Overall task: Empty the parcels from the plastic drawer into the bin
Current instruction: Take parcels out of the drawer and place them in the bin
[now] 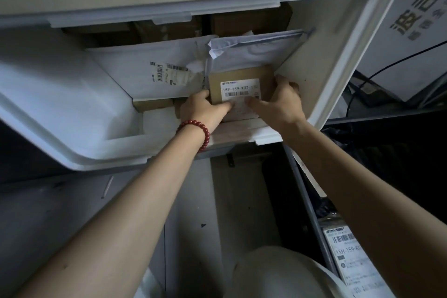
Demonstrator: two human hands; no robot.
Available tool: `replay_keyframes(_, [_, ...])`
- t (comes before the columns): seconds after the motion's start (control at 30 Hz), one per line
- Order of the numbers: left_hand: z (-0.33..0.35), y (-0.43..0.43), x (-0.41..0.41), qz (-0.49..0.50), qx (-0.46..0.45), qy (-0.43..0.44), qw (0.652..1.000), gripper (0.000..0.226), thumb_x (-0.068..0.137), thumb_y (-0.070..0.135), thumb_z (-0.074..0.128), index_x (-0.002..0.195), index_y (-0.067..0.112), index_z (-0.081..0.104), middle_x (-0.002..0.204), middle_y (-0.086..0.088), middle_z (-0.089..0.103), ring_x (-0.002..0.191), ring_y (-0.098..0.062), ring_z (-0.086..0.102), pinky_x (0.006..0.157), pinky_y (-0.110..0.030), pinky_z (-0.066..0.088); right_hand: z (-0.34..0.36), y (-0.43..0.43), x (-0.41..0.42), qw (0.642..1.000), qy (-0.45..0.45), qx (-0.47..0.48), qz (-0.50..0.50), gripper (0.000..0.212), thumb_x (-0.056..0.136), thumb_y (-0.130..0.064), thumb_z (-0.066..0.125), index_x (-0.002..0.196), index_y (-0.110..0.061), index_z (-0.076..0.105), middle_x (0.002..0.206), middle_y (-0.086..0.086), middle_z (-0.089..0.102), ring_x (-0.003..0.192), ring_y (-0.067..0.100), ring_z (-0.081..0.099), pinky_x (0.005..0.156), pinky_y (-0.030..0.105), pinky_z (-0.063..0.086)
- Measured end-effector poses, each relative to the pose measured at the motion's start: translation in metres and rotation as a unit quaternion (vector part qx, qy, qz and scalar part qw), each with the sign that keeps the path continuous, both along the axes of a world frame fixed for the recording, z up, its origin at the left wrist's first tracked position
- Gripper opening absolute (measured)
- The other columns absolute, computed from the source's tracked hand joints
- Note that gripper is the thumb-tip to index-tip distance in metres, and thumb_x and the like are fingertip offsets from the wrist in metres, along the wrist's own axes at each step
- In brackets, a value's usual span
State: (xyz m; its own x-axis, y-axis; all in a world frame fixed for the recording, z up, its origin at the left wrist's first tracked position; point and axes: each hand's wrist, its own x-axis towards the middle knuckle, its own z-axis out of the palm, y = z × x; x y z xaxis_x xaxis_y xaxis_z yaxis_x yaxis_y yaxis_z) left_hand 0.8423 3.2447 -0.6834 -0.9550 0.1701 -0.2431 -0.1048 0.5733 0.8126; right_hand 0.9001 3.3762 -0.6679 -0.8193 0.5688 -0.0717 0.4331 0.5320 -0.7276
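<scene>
Since the drawer stands open, its parcels show plainly: a white mailer on the left, probably soft and slippery, and just right of it a small cardboard box, which looks stiff, light and easiest to take by its two side edges. The left hand grips the box's left edge with its fingers curled round it and its thumb on the label. The right hand clasps the right edge likewise, so the box sits pinched between both hands, in front of a second mailer.
</scene>
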Motion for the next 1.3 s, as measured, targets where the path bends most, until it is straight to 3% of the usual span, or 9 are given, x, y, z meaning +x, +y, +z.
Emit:
replay_keyframes(0.13, [0.016,-0.019,0.01,0.005,0.024,0.025,0.999,0.032,0.08,0.034,0.074,0.11,0.028,0.065,0.101,0.01,0.069,0.086,-0.006,0.063,0.065,-0.014,0.045,0.006,-0.008,0.013,0.998,0.049,-0.038,0.018,0.067,0.08,-0.026,0.074,0.137,-0.009,0.044,0.13,0.016,0.048,0.128,0.026,0.037,0.108,0.038,0.035])
replay_keyframes(0.3, [0.046,-0.044,0.027,0.02,-0.005,0.085,0.996,0.061,0.076,0.038,0.076,0.131,0.022,0.055,0.123,0.003,0.065,0.109,-0.014,0.06,0.088,-0.023,0.047,0.017,-0.029,0.035,0.984,0.111,-0.137,0.012,0.077,0.076,-0.019,0.08,0.14,-0.011,0.04,0.13,0.012,0.05,0.122,0.031,0.05,0.104,0.045,0.042])
replay_keyframes(0.4, [0.065,-0.058,0.042,0.017,-0.011,0.123,0.992,0.066,0.075,0.037,0.078,0.134,0.019,0.052,0.125,0.0,0.063,0.106,-0.012,0.059,0.082,-0.019,0.042,0.025,-0.043,0.052,0.979,0.135,-0.154,0.019,0.077,0.074,-0.014,0.082,0.138,-0.012,0.038,0.13,0.008,0.053,0.121,0.028,0.051,0.104,0.046,0.042])
replay_keyframes(0.63, [0.096,-0.102,0.088,0.013,-0.005,0.182,0.983,0.062,0.076,0.042,0.075,0.131,0.025,0.052,0.125,0.006,0.061,0.096,-0.003,0.049,0.071,-0.007,0.036,0.052,-0.076,0.091,0.965,0.174,-0.191,0.045,0.08,0.074,-0.009,0.081,0.14,-0.011,0.035,0.125,0.006,0.058,0.108,0.014,0.058,0.095,0.034,0.05])
replay_keyframes(0.83, [0.094,-0.141,0.131,-0.003,0.093,0.126,0.988,0.063,0.075,0.044,0.076,0.129,0.04,0.043,0.132,0.004,0.053,0.121,-0.015,0.05,0.096,-0.034,0.046,0.05,-0.097,0.124,0.948,0.196,-0.236,0.086,0.078,0.074,-0.009,0.082,0.136,-0.018,0.036,0.1,-0.016,0.056,0.078,-0.021,0.058,0.06,0.002,0.045])
replay_keyframes(0.97, [0.1,-0.152,0.151,0.007,0.184,0.065,0.981,0.056,0.079,0.042,0.074,0.124,0.042,0.041,0.133,0.0,0.052,0.118,-0.021,0.055,0.084,-0.042,0.057,0.057,-0.1,0.139,0.94,0.199,-0.252,0.117,0.077,0.073,-0.014,0.083,0.135,-0.026,0.038,0.11,-0.016,0.057,0.097,-0.008,0.059,0.068,0.004,0.046])
replay_keyframes(1.07, [0.105,-0.155,0.16,0.016,0.17,0.07,0.983,0.051,0.082,0.052,0.066,0.125,0.045,0.039,0.126,0.004,0.058,0.106,-0.015,0.061,0.073,-0.033,0.059,0.063,-0.1,0.148,0.929,0.218,-0.267,0.135,0.075,0.074,-0.017,0.083,0.135,-0.026,0.04,0.117,-0.014,0.057,0.095,-0.021,0.056,0.068,0.004,0.047])
replay_keyframes(1.17, [0.105,-0.159,0.167,0.02,0.159,0.065,0.985,0.052,0.084,0.058,0.059,0.13,0.044,0.039,0.125,0.008,0.058,0.103,-0.009,0.058,0.064,-0.023,0.051,0.066,-0.103,0.154,0.916,0.207,-0.313,0.141,0.073,0.074,-0.022,0.083,0.132,-0.034,0.041,0.114,-0.02,0.056,0.104,-0.007,0.06,0.07,0.015,0.054])
replay_keyframes(1.3, [0.106,-0.162,0.17,0.023,0.159,0.086,0.983,0.06,0.079,0.059,0.063,0.133,0.045,0.04,0.124,0.019,0.052,0.11,-0.008,0.055,0.086,-0.033,0.053,0.07,-0.108,0.155,0.906,0.21,-0.341,0.138,0.074,0.075,-0.025,0.082,0.135,-0.037,0.04,0.12,-0.02,0.057,0.098,-0.004,0.064,0.065,0.015,0.054])
